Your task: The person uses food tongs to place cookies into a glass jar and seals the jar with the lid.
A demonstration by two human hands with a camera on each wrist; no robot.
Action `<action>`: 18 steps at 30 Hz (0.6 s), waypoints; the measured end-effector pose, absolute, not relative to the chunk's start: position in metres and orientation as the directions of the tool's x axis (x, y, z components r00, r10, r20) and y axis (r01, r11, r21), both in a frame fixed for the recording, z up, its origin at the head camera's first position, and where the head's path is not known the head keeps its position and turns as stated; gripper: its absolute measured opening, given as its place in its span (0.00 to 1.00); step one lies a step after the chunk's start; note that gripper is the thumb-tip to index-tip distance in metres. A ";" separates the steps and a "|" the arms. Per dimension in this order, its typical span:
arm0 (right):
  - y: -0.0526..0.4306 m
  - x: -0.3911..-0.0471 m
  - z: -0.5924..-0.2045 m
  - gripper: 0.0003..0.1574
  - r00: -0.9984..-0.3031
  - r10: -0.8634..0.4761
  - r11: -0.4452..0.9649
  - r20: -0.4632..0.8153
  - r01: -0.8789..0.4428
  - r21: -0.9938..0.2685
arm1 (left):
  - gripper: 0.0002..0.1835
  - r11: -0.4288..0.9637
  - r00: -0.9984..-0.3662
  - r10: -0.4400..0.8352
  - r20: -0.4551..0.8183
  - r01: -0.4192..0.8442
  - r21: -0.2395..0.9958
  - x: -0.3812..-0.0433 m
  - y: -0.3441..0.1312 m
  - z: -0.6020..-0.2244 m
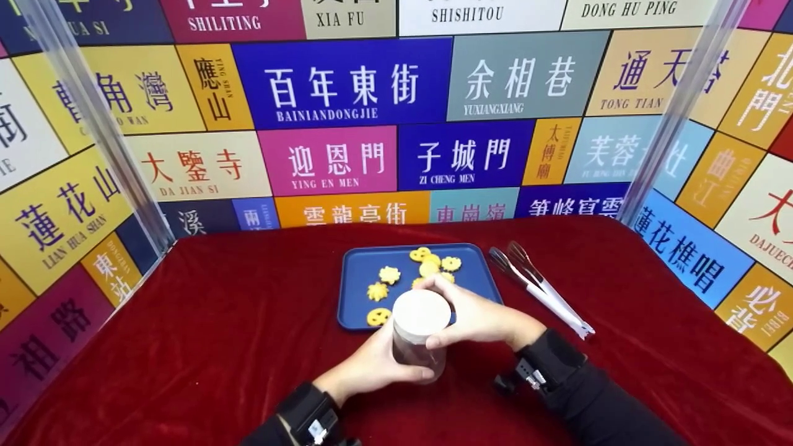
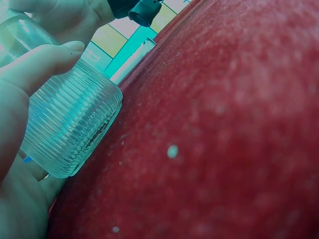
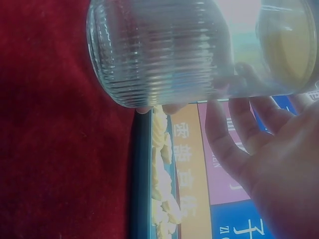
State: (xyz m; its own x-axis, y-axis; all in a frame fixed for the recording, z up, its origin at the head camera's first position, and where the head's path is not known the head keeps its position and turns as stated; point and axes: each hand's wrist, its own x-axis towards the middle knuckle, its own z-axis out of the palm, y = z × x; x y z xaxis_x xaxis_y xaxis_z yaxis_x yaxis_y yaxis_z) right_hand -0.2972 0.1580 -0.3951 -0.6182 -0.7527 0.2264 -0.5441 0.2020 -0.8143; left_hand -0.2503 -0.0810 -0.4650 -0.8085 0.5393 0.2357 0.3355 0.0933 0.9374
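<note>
A clear ribbed jar (image 1: 422, 354) with a white lid (image 1: 422, 313) is held between both hands in front of the tray. My left hand (image 1: 370, 367) grips the body from the left, its thumb across the near side. Around the lid curl the thumb and fingers of my right hand (image 1: 476, 314). The left wrist view shows the ribbed lower part of the jar (image 2: 77, 124) close to the red cloth. Through its wall in the right wrist view, the jar (image 3: 154, 55) appears to have nothing inside.
Behind the jar, a blue tray (image 1: 359, 272) carries several yellow cookies (image 1: 389, 275), some round, some flower-shaped. Tongs (image 1: 545, 291) with white handles lie right of the tray. Red cloth (image 1: 248, 322) covers the table; clear posts (image 1: 675, 111) and sign-printed walls stand around it.
</note>
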 end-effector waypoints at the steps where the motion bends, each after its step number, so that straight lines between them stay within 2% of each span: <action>1: 0.158 -0.297 -0.395 0.50 -0.617 -0.754 0.200 0.228 -0.545 -0.814 | 0.54 0.093 -0.809 0.539 0.236 0.335 0.938 -0.250 -0.081 -0.465; 10: 0.160 -0.300 -0.396 0.47 -0.609 -0.761 0.192 0.223 -0.540 -0.819 | 0.53 0.092 -0.813 0.537 0.223 0.320 0.943 -0.250 -0.081 -0.464; 18: 0.166 -0.302 -0.399 0.56 -0.596 -0.783 0.139 0.177 -0.445 -0.885 | 0.55 0.091 -0.815 0.536 0.222 0.317 0.944 -0.250 -0.080 -0.463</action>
State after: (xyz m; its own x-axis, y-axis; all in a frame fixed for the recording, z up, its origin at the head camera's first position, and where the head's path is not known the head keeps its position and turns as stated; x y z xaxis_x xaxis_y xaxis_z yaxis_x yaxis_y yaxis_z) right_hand -0.3020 0.1663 -0.3991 -0.5963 -0.7830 0.1769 -0.4446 0.1386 -0.8849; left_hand -0.2499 -0.0802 -0.4635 -0.8145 0.5362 0.2215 0.3167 0.0910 0.9442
